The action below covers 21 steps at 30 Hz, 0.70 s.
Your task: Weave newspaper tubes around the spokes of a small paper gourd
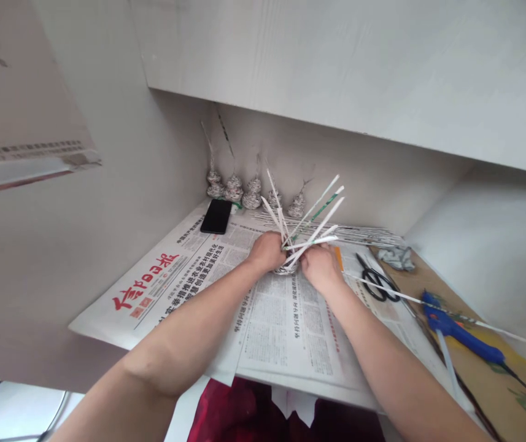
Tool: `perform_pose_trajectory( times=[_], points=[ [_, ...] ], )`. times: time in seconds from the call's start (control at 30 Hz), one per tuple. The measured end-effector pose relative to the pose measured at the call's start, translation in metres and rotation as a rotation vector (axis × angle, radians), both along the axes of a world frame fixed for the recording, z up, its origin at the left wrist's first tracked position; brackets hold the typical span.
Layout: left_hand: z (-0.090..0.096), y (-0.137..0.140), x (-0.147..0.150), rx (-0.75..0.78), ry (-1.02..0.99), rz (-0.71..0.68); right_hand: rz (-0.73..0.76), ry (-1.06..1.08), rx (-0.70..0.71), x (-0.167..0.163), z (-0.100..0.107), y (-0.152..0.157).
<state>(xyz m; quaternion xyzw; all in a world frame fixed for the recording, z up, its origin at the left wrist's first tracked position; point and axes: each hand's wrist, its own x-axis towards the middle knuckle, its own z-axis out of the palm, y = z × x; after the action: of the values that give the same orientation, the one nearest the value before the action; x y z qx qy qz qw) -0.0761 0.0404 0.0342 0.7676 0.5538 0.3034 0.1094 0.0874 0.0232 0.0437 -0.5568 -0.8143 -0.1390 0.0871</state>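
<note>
A small woven paper piece [285, 269], made of rolled newspaper, stands on the newspaper-covered desk between my hands. White paper strips [321, 228], some with green marks, fan upward and outward from it. My left hand [268, 250] is closed on its left side, the fingertips partly hidden behind the strips. On the right side, my right hand [322, 265] is closed with bent fingers at the strips' base. A long thin paper strip [396, 291] runs from beneath that hand out to the right, past the scissors [377, 281].
Several woven paper gourds [252, 194] line the back wall, near a black phone [216, 216]. Rolled paper sticks [366, 235] lie behind my hands. At right, a blue glue gun [460, 334] with a cord rests on cardboard [497, 393]. A shelf panel [336, 73] overhangs the desk.
</note>
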Motion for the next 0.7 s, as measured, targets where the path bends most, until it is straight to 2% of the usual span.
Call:
perform_pose_trajectory(
  times=[0.13, 0.2, 0.27, 0.37, 0.43, 0.5, 0.63, 0.7],
  points=[
    [-0.001, 0.001, 0.000, -0.007, -0.005, 0.009, 0.000, 0.072, 0.040, 0.009, 0.002, 0.000],
    [-0.001, 0.002, 0.001, 0.001, -0.007, -0.003, 0.030, 0.195, 0.083, 0.013, 0.002, 0.001],
    [-0.002, 0.001, 0.002, 0.008, -0.017, -0.019, 0.063, 0.398, 0.067, 0.014, -0.001, 0.003],
    [-0.004, 0.001, 0.004, 0.028, -0.030, -0.030, 0.105, 0.755, -0.154, 0.013, -0.004, 0.004],
    [-0.006, 0.002, 0.004, 0.028, -0.023, -0.019, 0.142, 0.910, -0.307, 0.010, -0.003, 0.003],
    [-0.007, 0.003, 0.005, 0.020, -0.023, -0.007, 0.178, 0.940, -0.354, 0.008, 0.001, -0.001],
    [-0.007, 0.004, 0.005, 0.013, -0.061, -0.022, 0.182, 0.729, -0.256, 0.004, 0.005, -0.008],
    [-0.007, 0.004, 0.005, 0.007, -0.084, -0.043, 0.141, 0.716, -0.217, 0.003, 0.000, -0.006]
  ],
)
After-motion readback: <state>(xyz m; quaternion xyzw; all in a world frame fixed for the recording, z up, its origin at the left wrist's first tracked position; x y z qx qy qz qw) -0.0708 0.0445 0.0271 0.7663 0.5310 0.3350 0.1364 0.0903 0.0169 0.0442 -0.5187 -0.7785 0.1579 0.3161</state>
